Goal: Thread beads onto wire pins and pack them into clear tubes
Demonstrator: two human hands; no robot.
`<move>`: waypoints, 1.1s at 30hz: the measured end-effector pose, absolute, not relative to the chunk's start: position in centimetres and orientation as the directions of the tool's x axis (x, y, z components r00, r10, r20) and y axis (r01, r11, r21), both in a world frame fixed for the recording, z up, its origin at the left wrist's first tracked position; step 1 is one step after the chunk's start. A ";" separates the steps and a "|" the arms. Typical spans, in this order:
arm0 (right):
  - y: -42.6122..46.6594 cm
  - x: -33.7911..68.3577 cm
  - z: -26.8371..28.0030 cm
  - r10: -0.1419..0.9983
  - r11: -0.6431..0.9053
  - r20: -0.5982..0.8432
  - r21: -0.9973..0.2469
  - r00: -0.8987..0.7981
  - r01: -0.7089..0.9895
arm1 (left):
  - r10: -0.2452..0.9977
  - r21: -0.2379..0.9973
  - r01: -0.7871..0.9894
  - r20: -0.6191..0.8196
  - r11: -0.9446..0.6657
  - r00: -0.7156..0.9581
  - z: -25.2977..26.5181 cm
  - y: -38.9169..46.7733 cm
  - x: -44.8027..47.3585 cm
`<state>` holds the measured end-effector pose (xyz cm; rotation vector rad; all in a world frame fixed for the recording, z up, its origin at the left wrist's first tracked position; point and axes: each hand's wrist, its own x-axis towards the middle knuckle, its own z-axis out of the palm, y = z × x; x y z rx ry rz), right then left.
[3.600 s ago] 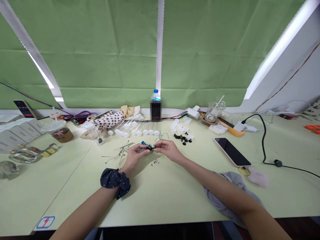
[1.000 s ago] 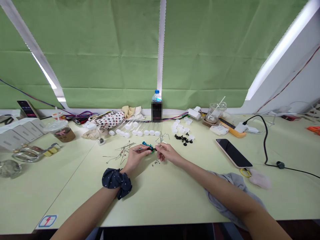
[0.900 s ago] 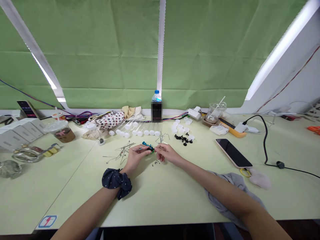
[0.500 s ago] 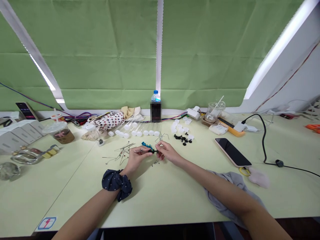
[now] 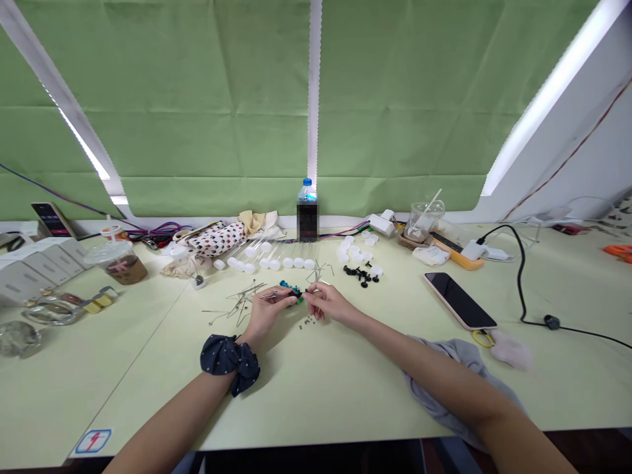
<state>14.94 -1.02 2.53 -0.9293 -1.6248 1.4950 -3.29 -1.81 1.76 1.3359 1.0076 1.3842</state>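
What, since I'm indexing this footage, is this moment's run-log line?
left hand: pinching small black piece | right hand: at it, grip unclear | near: small blue pieces | beyond: round white plastic caps

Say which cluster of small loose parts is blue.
The blue parts just beyond the left hand; the black parts lie farther right, the grey ones nearer the camera.

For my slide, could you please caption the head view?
Left hand holding a small black part, right hand at its end.

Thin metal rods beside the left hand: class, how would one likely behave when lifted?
The thin metal rods show mostly straight lines, so one is probably fairly stiff. Being slender, it should be light. They lie crossed, so lifting one may drag others.
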 end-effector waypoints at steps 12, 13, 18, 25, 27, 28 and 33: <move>-0.9 15.0 2.6 0.888 0.099 0.048 -0.991 -0.457 0.090 | 0.971 0.970 -0.078 0.236 -0.232 0.045 1.7 -1.8 -3.4; -0.9 15.0 2.6 0.893 0.095 0.045 -0.991 -0.447 0.090 | 0.972 0.971 -0.078 0.231 -0.227 0.052 1.8 -1.8 -3.3; -0.7 15.1 2.5 0.906 0.058 0.026 -0.996 -0.422 0.062 | 0.971 0.973 -0.094 0.220 -0.211 0.095 1.9 -2.1 -3.2; -0.7 15.0 2.6 0.905 0.037 0.006 -0.997 -0.424 0.065 | 0.970 0.972 -0.075 0.227 -0.221 0.085 1.7 -2.1 -3.0; -0.8 14.9 2.6 0.900 0.032 0.003 -0.998 -0.435 0.061 | 0.971 0.972 -0.074 0.228 -0.223 0.068 1.7 -2.0 -3.0; -0.8 14.9 2.6 0.897 0.030 0.000 -0.998 -0.442 0.061 | 0.971 0.972 -0.076 0.229 -0.224 0.061 1.7 -2.0 -3.0; -1.2 14.8 2.7 0.881 0.035 -0.007 -0.996 -0.473 0.081 | 0.971 0.969 -0.091 0.235 -0.230 0.042 1.9 -1.9 -3.2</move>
